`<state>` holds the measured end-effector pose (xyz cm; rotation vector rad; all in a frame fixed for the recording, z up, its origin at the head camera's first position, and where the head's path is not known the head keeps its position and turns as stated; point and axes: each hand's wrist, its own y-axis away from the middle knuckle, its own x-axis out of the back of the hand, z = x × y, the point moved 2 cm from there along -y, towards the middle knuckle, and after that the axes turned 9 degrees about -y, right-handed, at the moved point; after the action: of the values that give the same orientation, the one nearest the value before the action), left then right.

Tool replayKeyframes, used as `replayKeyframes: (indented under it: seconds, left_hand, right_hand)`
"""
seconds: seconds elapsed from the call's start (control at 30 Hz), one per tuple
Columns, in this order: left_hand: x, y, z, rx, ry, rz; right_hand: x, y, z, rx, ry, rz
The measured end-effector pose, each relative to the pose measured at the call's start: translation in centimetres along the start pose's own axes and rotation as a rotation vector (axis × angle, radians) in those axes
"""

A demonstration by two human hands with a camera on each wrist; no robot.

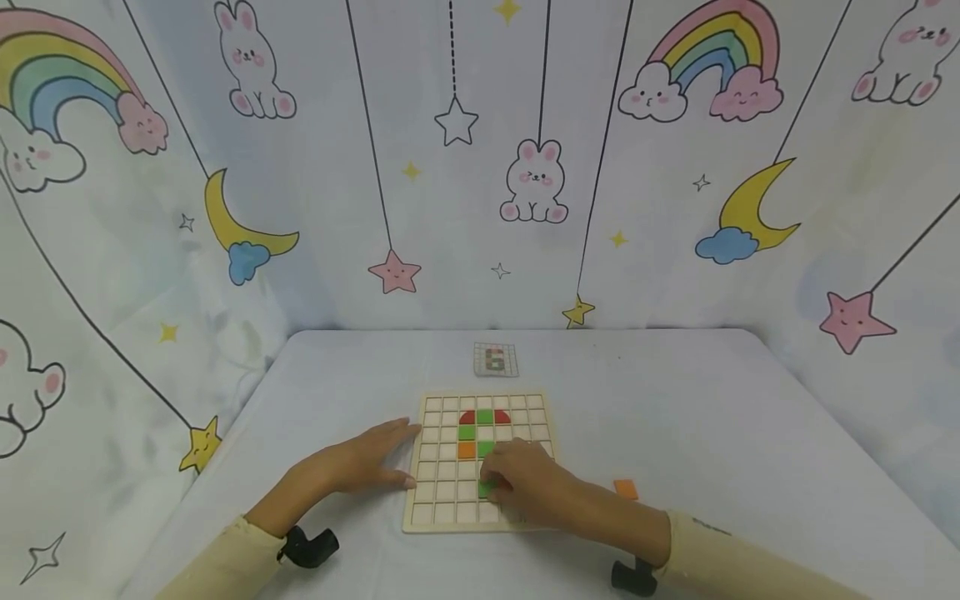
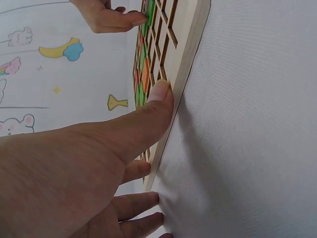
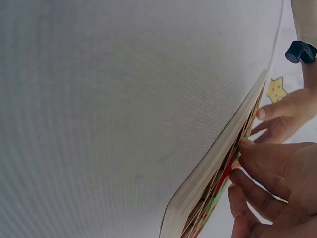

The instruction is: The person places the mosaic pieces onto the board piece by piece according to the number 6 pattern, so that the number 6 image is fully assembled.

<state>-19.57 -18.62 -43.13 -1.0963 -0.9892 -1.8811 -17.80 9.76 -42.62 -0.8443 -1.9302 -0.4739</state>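
Note:
A square wooden grid board (image 1: 443, 492) lies on the white table. Green, red and orange tiles fill some of its cells, among them an orange tile (image 1: 467, 450) and a red tile (image 1: 468, 417). My right hand (image 1: 536, 483) is over the lower middle of the board, thumb and fingers curled, pinching at a green tile (image 1: 485, 490) in a lower row; the palm hides the cells beneath. In the right wrist view, a red tile (image 3: 225, 172) shows by the fingertips. My left hand (image 1: 366, 457) rests at the board's left edge, its fingers spread, thumb (image 2: 159, 91) on the rim.
Behind the board lies a small gridded card (image 1: 495, 360) with a figure 6 on it. A loose orange tile (image 1: 626, 489) is on the table to the right, beyond my right forearm. A patterned cloth (image 1: 480, 208) hangs around the table.

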Motion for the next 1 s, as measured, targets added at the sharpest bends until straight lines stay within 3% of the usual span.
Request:
replayKeyframes:
  seconds: [0.43, 0.6, 0.7, 0.87, 1.0]
  left_hand:
    - [0.1, -0.1, 0.2, -0.002, 0.009, 0.0]
    - [0.0, 0.0, 0.1, -0.004, 0.006, 0.002]
    - [0.0, 0.0, 0.0, -0.009, 0.01, 0.003]
    - [0.0, 0.0, 0.0, -0.014, 0.008, 0.004]
    - [0.1, 0.0, 0.0, -0.021, 0.005, 0.005]
  right_hand:
    - [0.0, 0.1, 0.1, 0.018, 0.045, 0.021]
    - [0.4, 0.7, 1.1, -0.057, 0.034, 0.006]
    - [1.1, 1.3, 2.0, -0.138, -0.033, 0.018]
    - [2.8, 3.1, 3.9, -0.266, -0.219, 0.083]
    - [4.1, 5.2, 5.6, -0.3, -0.257, 0.146]
